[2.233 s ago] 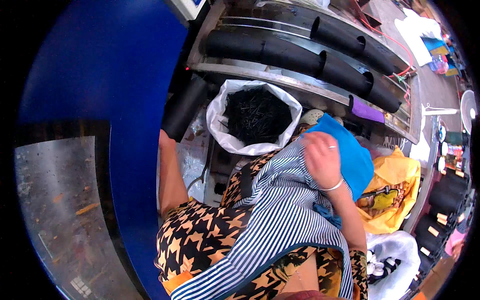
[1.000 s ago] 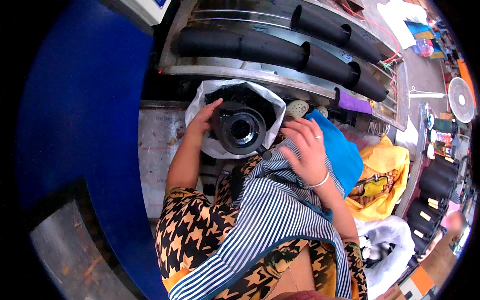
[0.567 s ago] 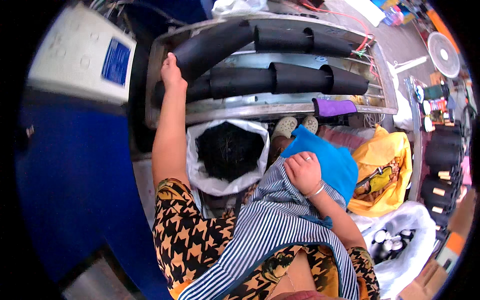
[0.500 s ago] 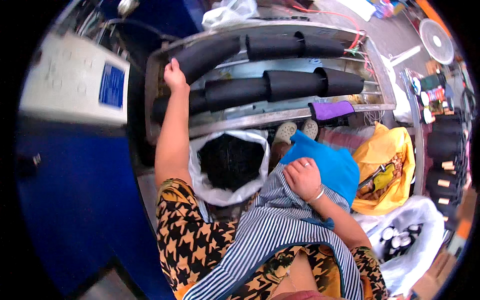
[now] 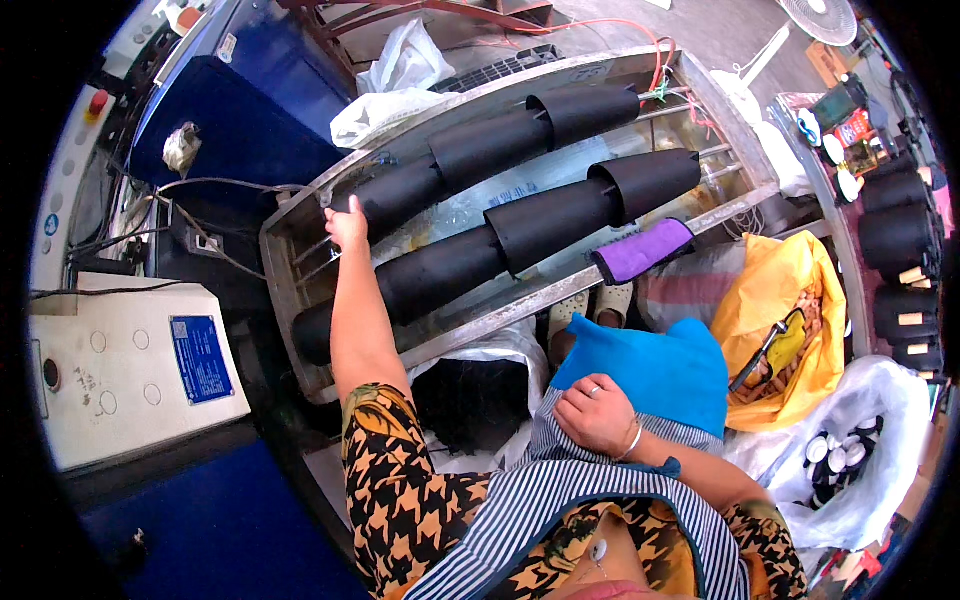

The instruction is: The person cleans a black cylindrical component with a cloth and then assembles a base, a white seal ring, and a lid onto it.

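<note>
My left hand [image 5: 348,226] is stretched out to the far left, its fingers closed on the left end of a black tapered tube [image 5: 390,205]. That tube belongs to the back row, where several such tubes sit end to end on metal rods in a long metal-framed trough. A second row of black tubes [image 5: 440,272] lies nearer to me in the same trough. My right hand [image 5: 597,415], wearing a ring and bracelet, rests loosely curled on my lap beside the blue cloth [image 5: 650,375], with nothing visible in it. Its palm is hidden.
A purple cloth [image 5: 645,252] hangs over the trough's near rail [image 5: 490,318]. White bag [image 5: 530,350] with black contents, yellow sack [image 5: 755,400] of small tan pieces and white bag [image 5: 900,430] of black-and-white parts stand close. Left is a machine cabinet [image 5: 130,370]; right, stacked black tubes [image 5: 895,235].
My view has turned, so the trough appears tilted. More bare rod shows left of my left hand, which stays at the back row's end. My right hand's fingers look more curled.
</note>
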Demonstrator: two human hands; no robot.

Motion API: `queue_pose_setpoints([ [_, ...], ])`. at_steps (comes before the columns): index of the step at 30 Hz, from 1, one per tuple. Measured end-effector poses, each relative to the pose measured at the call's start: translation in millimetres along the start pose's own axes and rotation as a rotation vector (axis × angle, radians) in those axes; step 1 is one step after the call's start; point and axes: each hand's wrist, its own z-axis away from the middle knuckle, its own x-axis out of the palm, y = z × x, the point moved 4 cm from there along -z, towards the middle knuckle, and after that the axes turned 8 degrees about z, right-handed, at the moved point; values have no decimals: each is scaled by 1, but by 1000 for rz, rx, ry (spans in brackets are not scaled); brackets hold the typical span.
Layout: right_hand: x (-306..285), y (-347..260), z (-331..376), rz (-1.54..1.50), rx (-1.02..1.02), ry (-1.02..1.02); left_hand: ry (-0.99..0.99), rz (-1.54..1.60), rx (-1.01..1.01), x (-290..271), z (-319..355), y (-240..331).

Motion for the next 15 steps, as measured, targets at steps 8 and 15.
queue_pose_setpoints([
  [8,-7,-10,8,-23,-15,11,48,-27,134,-8,52,23],
  [15,-12,22,-12,-648,223,121,-402,348,1499,-69,316,148],
])
